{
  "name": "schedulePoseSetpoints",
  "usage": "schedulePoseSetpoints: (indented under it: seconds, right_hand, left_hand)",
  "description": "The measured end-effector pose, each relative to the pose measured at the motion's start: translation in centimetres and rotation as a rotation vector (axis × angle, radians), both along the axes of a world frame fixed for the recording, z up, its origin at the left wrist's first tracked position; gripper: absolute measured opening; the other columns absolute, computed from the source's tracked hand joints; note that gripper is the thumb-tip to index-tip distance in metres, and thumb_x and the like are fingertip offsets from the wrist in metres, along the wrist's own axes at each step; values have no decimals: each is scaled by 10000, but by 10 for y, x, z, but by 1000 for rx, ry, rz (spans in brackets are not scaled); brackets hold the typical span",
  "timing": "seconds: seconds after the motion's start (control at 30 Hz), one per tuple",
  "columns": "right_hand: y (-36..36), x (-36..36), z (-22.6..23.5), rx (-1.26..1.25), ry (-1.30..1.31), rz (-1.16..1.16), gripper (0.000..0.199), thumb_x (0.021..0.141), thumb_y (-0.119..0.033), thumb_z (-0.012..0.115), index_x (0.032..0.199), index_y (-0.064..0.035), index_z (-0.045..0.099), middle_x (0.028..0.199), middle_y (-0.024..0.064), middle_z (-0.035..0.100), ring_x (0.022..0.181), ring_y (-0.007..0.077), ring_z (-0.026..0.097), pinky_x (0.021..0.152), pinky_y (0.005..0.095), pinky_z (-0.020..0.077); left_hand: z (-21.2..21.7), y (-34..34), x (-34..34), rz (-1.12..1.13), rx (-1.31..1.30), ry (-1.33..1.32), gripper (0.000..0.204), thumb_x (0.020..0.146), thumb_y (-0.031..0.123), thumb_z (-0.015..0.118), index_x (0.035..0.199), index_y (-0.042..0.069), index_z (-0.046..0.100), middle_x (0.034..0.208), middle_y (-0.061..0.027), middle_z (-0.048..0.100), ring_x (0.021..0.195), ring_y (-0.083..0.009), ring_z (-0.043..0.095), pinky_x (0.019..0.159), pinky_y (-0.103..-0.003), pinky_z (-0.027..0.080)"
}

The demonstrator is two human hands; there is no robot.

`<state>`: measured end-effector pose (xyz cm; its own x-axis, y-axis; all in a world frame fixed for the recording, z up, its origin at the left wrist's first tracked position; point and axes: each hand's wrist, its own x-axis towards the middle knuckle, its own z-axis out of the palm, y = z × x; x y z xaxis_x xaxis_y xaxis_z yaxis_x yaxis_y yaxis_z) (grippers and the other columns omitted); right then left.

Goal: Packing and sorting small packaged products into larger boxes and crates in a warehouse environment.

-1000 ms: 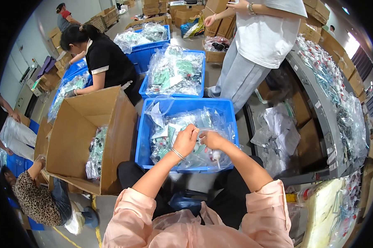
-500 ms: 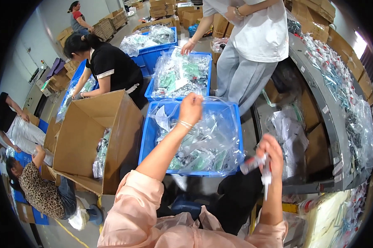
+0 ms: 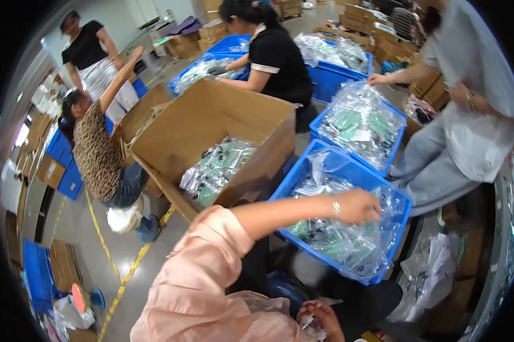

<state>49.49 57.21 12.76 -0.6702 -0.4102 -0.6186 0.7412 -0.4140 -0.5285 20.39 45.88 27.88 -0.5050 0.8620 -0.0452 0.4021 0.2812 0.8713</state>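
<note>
My left hand [image 3: 362,206] reaches across over a blue bin [image 3: 296,178], its fingers closed. Clear plastic lies right beside the fingertips, but what they hold, if anything, I cannot make out. Inside the bin are several clear plastic bags [image 3: 348,242] with green and dark contents. Close to my body, at the lower edge, my right hand [image 3: 323,320] is curled around a small clear bottle [image 3: 308,322], largely covered by the fingers.
A large open cardboard box [image 3: 223,111] with bagged goods stands left of the bin. Behind it is another filled blue bin [image 3: 398,153], a standing person [image 3: 473,114] beside it. Other people work at the left and back. A metal-edged bench [image 3: 499,239] runs along the right.
The view has swung left, so the bins now appear further right. My right hand has come down from beside the bin to near my body. My left hand stays over the bin.
</note>
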Motion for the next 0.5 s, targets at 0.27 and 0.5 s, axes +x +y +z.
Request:
schedulePoseSetpoints:
  seconds: [0.27,0.5]
  right_hand:
    - [-59,-46,47,216,-75,355,107,782,-179,541,772,-74,527,583,-24,463,460,51,381,424,181,318]
    - [-101,-123,27,276,-167,384,100,779,-172,537,776,-73,522,586,-23,459,461,51,378,427,183,322]
  left_hand:
    - [-15,-278,-115,742,60,-171,262,845,235,485,915,-9,552,713,-87,608,578,-150,614,450,-254,483]
    - [-229,-385,-163,521,-958,-232,282,771,248,547,884,-6,596,757,-147,616,563,-232,618,463,-340,486]
